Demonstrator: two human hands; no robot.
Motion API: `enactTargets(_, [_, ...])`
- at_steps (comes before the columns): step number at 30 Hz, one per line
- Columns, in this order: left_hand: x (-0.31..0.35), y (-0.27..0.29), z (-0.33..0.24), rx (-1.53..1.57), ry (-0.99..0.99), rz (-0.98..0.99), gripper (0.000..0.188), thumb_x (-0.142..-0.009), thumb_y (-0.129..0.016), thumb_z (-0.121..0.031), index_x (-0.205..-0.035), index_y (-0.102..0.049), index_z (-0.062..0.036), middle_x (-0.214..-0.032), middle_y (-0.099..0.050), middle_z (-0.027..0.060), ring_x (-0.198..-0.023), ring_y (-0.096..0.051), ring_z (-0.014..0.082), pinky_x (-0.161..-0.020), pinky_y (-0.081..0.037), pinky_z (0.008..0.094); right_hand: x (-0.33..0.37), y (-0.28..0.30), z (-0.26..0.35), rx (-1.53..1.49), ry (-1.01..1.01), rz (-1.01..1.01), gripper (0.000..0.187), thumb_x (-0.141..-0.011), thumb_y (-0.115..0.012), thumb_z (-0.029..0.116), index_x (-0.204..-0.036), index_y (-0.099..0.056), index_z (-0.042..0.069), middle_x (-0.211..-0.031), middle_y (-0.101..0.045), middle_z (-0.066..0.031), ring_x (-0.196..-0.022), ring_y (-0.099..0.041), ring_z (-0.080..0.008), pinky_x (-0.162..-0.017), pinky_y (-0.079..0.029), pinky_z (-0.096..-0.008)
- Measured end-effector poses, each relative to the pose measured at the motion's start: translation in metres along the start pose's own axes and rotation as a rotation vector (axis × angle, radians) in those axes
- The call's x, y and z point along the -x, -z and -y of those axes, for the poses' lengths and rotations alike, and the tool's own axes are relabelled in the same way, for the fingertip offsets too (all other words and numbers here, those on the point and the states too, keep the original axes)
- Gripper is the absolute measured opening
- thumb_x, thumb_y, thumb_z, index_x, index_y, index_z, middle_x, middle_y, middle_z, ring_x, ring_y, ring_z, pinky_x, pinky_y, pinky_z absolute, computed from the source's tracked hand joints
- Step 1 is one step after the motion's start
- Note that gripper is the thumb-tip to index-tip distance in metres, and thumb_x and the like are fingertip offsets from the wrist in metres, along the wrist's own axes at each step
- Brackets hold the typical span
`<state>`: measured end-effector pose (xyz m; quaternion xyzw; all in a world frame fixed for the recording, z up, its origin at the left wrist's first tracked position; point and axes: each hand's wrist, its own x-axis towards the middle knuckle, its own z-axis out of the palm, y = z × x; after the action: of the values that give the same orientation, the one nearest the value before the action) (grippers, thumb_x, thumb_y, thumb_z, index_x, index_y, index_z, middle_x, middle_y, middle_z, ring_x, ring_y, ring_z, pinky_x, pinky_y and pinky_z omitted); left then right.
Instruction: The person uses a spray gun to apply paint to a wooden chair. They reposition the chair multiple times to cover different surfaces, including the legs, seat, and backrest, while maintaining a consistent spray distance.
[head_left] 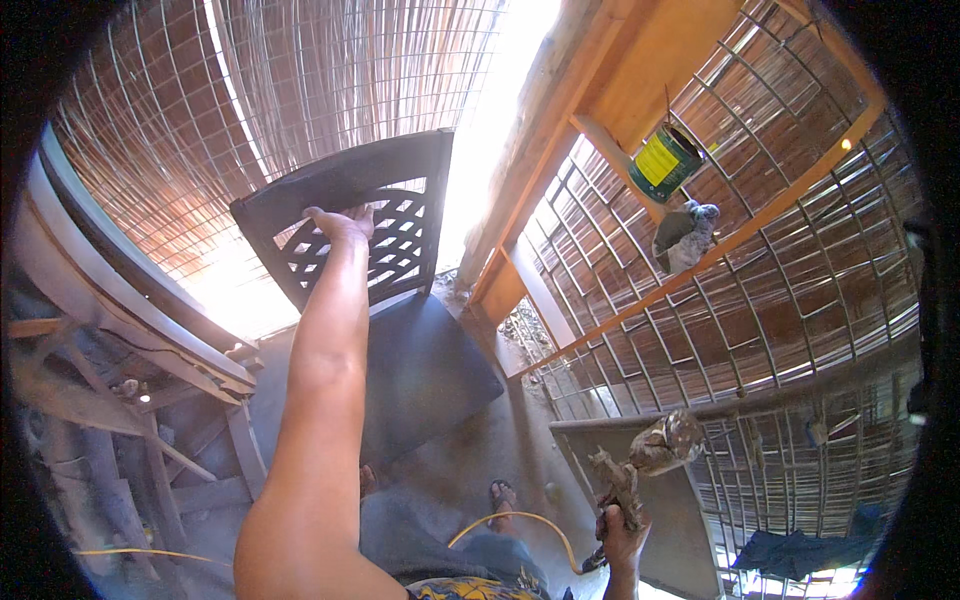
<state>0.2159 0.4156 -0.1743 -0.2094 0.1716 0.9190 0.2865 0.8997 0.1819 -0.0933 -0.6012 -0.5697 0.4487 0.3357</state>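
The left hand (340,222) has its fingers curled over the backrest of a dark plastic chair (390,300), gripping its latticed back near the top edge, arm stretched out straight toward it. The right hand (622,535) is closed around the lower end of a gnarled piece of wood (640,462), held upright well to the right of the chair and nearer the body. A yellow hose (520,520) curves across the floor below the chair's seat, by a sandalled foot (502,495). Right of the chair rises a wire-mesh frame with orange wooden bars (700,250), where a green and yellow can (665,162) hangs.
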Motion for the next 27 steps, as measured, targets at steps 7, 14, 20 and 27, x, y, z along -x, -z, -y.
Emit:
enactTargets(7, [-0.053,0.017,0.004,-0.016,-0.094,0.215,0.119,-0.090,-0.037,-0.090,-0.158,-0.022,0.0056,-0.162,-0.028,0.0276,-0.153,-0.027,0.0397,-0.126,-0.023,0.0570,-0.029,-0.037,0.047,-0.162,0.099,0.110,0.044,-0.095,-0.074,0.034,-0.119,-0.068,-0.002,-0.096,-0.072,-0.0099,-0.060,-0.059,-0.0106,-0.050,-0.045,-0.0263])
enactTargets(14, [-0.026,0.038,-0.003,-0.217,0.063,0.116,0.116,-0.091,-0.040,-0.088,-0.150,-0.033,0.0115,-0.154,-0.041,0.0296,-0.148,-0.038,0.0400,-0.127,-0.020,0.0547,-0.061,-0.090,0.089,-0.205,0.155,0.219,0.046,-0.098,-0.072,0.040,-0.114,-0.065,-0.003,-0.100,-0.071,-0.0137,-0.058,-0.061,-0.0140,-0.046,-0.048,-0.0287])
enactTargets(20, [0.210,0.221,-0.004,-1.243,0.496,0.768,0.062,-0.103,-0.057,-0.055,-0.142,-0.057,-0.0068,-0.139,-0.058,0.0147,-0.125,-0.055,0.0285,-0.108,-0.043,0.0467,-0.086,-0.170,0.190,-0.465,0.135,0.292,0.056,-0.106,-0.054,0.055,-0.123,-0.058,0.002,-0.098,-0.068,-0.0127,-0.058,-0.065,-0.0183,-0.047,-0.053,-0.0324])
enactTargets(27, [0.430,0.395,-0.084,-1.672,0.841,1.175,0.063,-0.097,-0.070,-0.050,-0.142,-0.058,-0.0073,-0.135,-0.064,0.0240,-0.131,-0.058,0.0388,-0.110,-0.044,0.0451,-0.155,-0.225,0.345,-0.373,0.163,0.358,0.040,-0.106,-0.057,0.048,-0.114,-0.062,0.009,-0.094,-0.072,-0.0120,-0.053,-0.061,-0.0147,-0.041,-0.048,-0.0264])
